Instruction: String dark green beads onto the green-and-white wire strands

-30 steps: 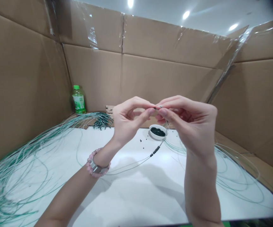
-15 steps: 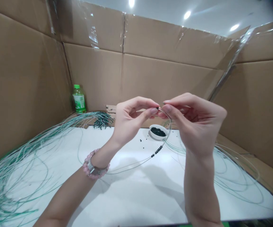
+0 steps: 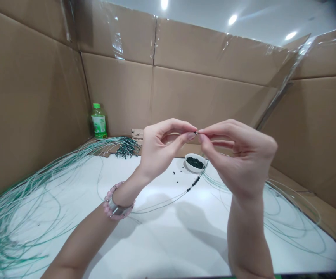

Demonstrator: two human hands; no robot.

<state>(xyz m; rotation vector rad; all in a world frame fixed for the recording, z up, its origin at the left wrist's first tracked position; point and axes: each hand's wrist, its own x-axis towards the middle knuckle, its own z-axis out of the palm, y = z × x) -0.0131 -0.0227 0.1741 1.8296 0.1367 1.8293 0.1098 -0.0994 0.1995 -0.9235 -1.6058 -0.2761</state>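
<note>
My left hand [image 3: 160,153] pinches a tiny black bead [image 3: 195,132] between thumb and forefinger. Its wrist wears a pink bead bracelet [image 3: 109,201]. My right hand [image 3: 240,159] is closed in a pinch, its fingertips nearly touching the left ones at the bead, on a thin cord mostly hidden by the fingers. Below the hands hangs a length of cord [image 3: 168,204] with several black beads [image 3: 193,183] threaded on it. Just behind it, a white bowl [image 3: 187,166] holds a heap of small black beads [image 3: 194,162].
Long green and white cords [image 3: 40,174] spread over the left of the white tabletop [image 3: 162,248], with dark beaded ends [image 3: 127,147] at the back. More cords [image 3: 296,232] loop at right. A green bottle [image 3: 99,122] stands by the cardboard wall [image 3: 208,97]. Loose beads lie near the bowl.
My right fingertips have moved left, closing the small gap to my left fingertips at the bead. The curved piece of cord seen between the hands is now mostly hidden.
</note>
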